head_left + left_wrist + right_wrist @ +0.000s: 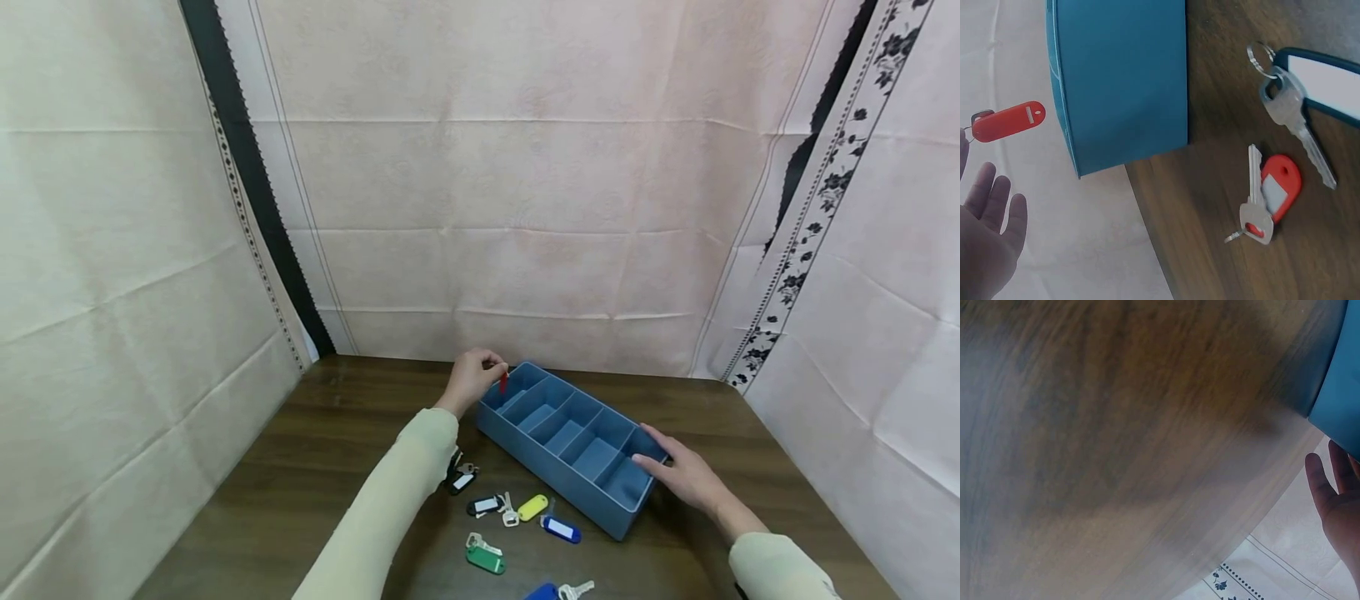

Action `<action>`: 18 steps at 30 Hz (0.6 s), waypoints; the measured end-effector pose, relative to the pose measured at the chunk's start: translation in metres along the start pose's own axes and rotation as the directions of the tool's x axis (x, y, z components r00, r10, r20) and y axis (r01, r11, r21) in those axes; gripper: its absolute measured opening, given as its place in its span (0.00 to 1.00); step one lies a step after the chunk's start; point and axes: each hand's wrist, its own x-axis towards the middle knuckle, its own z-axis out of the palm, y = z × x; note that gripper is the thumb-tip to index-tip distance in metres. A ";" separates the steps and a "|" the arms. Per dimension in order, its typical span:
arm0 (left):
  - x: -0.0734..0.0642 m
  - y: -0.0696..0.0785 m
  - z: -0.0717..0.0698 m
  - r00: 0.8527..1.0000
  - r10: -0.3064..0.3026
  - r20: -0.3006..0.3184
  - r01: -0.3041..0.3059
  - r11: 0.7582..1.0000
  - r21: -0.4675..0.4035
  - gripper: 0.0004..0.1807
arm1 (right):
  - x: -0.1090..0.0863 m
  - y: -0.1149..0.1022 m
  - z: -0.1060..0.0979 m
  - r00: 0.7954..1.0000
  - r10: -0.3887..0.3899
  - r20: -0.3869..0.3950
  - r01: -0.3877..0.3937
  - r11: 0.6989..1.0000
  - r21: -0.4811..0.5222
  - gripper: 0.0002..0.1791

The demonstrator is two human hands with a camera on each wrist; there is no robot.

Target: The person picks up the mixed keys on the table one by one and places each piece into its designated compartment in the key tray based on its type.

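My left hand (477,379) pinches a red key tag (1007,123) by its metal ring, and the tag hangs over the far left end of a blue divided box (547,458). Its other fingers are loosely bent in the left wrist view. At the box's near right end is my right hand (686,475), thumb over the rim and fingers along the outer wall. The box stands at an angle on the table, its visible compartments bare. In the right wrist view, the fingers (1321,481) lie against the box's end.
In front of the box lie a yellow tag (533,507), a blue tag (561,529), a green tag (485,558) and black tags (483,505), with keys. Another red tag (1285,181) with a key shows in the left wrist view. Cloth walls (487,208) enclose the wooden table (300,492).
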 end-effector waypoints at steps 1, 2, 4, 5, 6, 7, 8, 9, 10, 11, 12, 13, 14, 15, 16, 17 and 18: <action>0.001 0.001 0.002 1.000 -0.009 0.004 0.009 1.000 -0.003 0.07 | -0.001 0.000 -0.001 1.000 0.001 0.000 -0.001 1.000 0.001 0.43; 0.002 0.001 0.004 1.000 -0.016 0.006 0.016 1.000 -0.002 0.07 | -0.002 0.000 -0.001 1.000 0.000 0.001 0.000 1.000 0.001 0.43; 0.004 0.001 0.008 1.000 -0.028 0.005 0.028 1.000 0.001 0.07 | -0.003 0.001 -0.001 1.000 0.001 0.001 -0.001 1.000 0.003 0.44; 0.005 0.001 0.010 0.999 -0.033 0.004 0.033 0.999 0.004 0.07 | -0.003 0.001 -0.002 1.000 0.001 0.001 -0.001 1.000 0.005 0.43; 0.006 0.001 0.011 0.999 -0.040 0.003 0.040 0.999 0.005 0.06 | -0.003 0.001 -0.002 1.000 0.001 0.000 -0.001 1.000 0.004 0.43; 0.006 0.001 0.012 0.999 -0.044 0.000 0.044 0.999 0.005 0.06 | -0.004 0.001 -0.001 1.000 -0.001 -0.001 0.001 1.000 0.005 0.43; 0.007 0.001 0.013 0.999 -0.048 -0.002 0.048 0.999 0.011 0.06 | -0.004 0.001 -0.001 1.000 -0.003 0.000 0.003 1.000 0.006 0.43; 0.007 0.001 0.014 0.999 -0.055 -0.003 0.055 0.998 0.014 0.06 | -0.004 0.002 -0.001 1.000 -0.003 0.001 0.003 1.000 0.007 0.43; 0.007 0.000 0.015 0.998 -0.060 -0.004 0.060 0.998 0.017 0.06 | -0.004 0.002 -0.001 1.000 -0.003 0.003 0.003 1.000 0.008 0.43; 0.008 0.000 0.016 0.998 -0.065 -0.005 0.065 0.998 0.021 0.06 | -0.004 0.002 -0.001 1.000 -0.004 0.003 0.004 1.000 0.009 0.43; 0.008 0.000 0.017 0.998 -0.070 -0.005 0.070 0.997 0.025 0.06 | -0.003 0.002 -0.001 1.000 -0.004 0.003 0.004 1.000 0.009 0.43; 0.008 -0.001 0.017 0.997 -0.073 -0.006 0.073 0.997 0.030 0.06 | -0.003 0.002 -0.001 1.000 -0.004 0.003 0.004 1.000 0.008 0.43; 0.008 -0.001 0.018 0.997 -0.075 -0.006 0.075 0.997 0.032 0.06 | -0.003 0.002 -0.001 1.000 -0.005 0.003 0.005 1.000 0.009 0.44; 0.009 -0.002 0.018 0.997 -0.075 -0.006 0.075 0.997 0.035 0.07 | -0.003 0.001 -0.001 1.000 -0.006 0.001 0.006 1.000 0.008 0.44; 0.009 -0.002 0.019 0.997 -0.074 -0.007 0.074 0.997 0.036 0.07 | -0.003 0.001 -0.001 1.000 -0.007 -0.001 0.007 1.000 0.006 0.44; 0.010 -0.002 0.019 0.997 -0.074 -0.007 0.074 0.997 0.036 0.07 | -0.002 0.001 -0.001 1.000 -0.008 -0.002 0.008 1.000 0.007 0.44; 0.011 -0.003 0.020 0.997 -0.073 -0.008 0.074 0.997 0.037 0.07 | -0.002 0.001 -0.001 1.000 -0.007 -0.003 0.007 1.000 0.006 0.44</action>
